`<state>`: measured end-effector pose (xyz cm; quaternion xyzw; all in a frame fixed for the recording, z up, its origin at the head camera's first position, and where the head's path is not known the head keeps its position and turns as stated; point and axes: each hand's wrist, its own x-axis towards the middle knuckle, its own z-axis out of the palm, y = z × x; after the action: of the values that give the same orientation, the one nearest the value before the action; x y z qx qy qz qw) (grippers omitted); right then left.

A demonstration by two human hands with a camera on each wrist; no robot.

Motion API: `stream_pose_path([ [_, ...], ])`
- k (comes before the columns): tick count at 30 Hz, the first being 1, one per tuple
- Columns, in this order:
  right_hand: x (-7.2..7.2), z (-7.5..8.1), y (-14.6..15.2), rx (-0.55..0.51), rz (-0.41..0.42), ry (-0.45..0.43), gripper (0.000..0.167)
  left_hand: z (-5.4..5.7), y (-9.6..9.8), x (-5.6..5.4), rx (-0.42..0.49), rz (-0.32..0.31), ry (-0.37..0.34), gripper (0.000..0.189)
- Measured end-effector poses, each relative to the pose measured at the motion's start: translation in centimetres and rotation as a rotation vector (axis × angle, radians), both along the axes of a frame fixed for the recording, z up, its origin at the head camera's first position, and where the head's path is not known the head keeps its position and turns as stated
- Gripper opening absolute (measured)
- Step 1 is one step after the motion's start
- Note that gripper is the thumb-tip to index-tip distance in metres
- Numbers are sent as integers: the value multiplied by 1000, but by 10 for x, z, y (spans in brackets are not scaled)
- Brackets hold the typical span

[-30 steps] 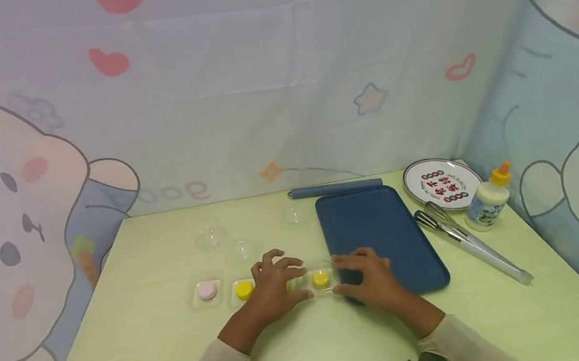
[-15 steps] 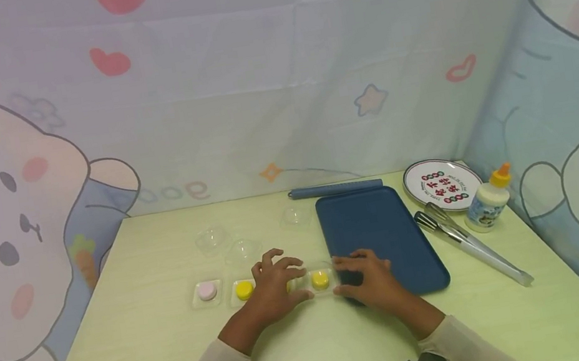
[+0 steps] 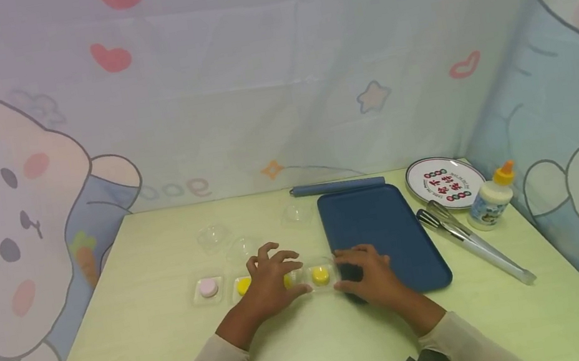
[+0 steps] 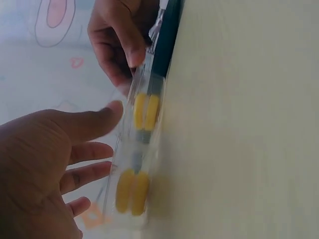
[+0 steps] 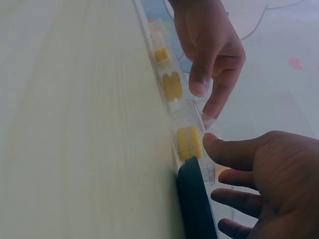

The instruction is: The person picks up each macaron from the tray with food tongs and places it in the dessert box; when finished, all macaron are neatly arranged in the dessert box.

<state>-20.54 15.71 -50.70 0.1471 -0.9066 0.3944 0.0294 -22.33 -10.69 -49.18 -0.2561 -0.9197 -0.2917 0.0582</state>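
A clear plastic box [image 3: 322, 289] with a yellow macaron [image 3: 320, 275] in it sits between both hands, beside the blue tray. My left hand [image 3: 270, 281] pinches its left side between thumb and fingers, and my right hand [image 3: 373, 274] does the same on its right. In the right wrist view the right thumb [image 5: 212, 139] lies against the box edge. Two more yellow macarons [image 3: 244, 286] in clear holders are in the row to the left, partly covered by the left hand. At the row's left end a pink macaron [image 3: 208, 287] sits in its own holder.
Three clear domed lids [image 3: 213, 237] lie behind the row. The blue tray [image 3: 383, 235] is on the right, with a dark blue bar [image 3: 337, 186] behind it. Beyond stand a printed plate [image 3: 444, 181], metal tongs [image 3: 475, 242] and a yellow-capped bottle [image 3: 490, 200].
Both hands stay almost still around the box. The head view has shifted slightly, so the whole scene sits a little differently in it.
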Motion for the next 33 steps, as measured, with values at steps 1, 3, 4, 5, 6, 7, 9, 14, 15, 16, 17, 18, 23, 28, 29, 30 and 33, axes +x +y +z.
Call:
stream_pose_path([
  [1, 0, 1, 0, -2, 1, -3, 52, 2, -2, -1, 5, 5, -2, 46],
  [3, -1, 3, -1, -6, 4, -9, 52, 6, -7, -2, 4, 21, 1, 47],
  [4, -2, 5, -1, -6, 7, -9, 53, 8, -9, -3, 6, 29, -1, 48],
  [5, -2, 6, -2, -2, 8, -8, 52, 10, -12, -4, 6, 36, -9, 48],
  [6, -3, 8, -2, 1, 11, -2, 52, 12, -15, -6, 2, 44, -8, 49],
  [7, -3, 9, -3, 6, 15, 7, 52, 13, -18, -7, -3, 53, -16, 49],
  [9, -4, 12, -4, 9, 21, 25, 50, 16, -24, -10, -12, 67, -26, 50],
  [14, -9, 18, -5, 2, 40, 41, 47, 19, -36, -18, -6, 94, -46, 50],
  [15, -10, 19, -6, 5, 43, 40, 47, 20, -38, -20, -3, 99, -52, 50],
  [16, -12, 20, -6, 8, 47, 36, 47, 20, -39, -22, -4, 102, -53, 51],
  [17, -13, 21, -7, 11, 51, 31, 48, 20, -41, -24, -7, 105, -53, 51],
  [18, -15, 22, -8, 13, 55, 23, 48, 21, -42, -26, -8, 107, -55, 51],
  [23, -27, 27, -12, 21, 85, -3, 49, 29, -40, -39, -13, 100, -99, 54],
  [28, -43, 33, -16, 11, 97, -29, 52, 41, -31, -51, -59, 88, -174, 59],
  [29, -46, 34, -17, 6, 95, -45, 53, 43, -29, -53, -69, 86, -184, 60],
  [30, -49, 35, -18, 1, 91, -61, 53, 44, -27, -56, -80, 88, -193, 60],
  [33, -58, 39, -22, -13, 75, -100, 54, 45, -22, -64, -95, 103, -200, 62],
])
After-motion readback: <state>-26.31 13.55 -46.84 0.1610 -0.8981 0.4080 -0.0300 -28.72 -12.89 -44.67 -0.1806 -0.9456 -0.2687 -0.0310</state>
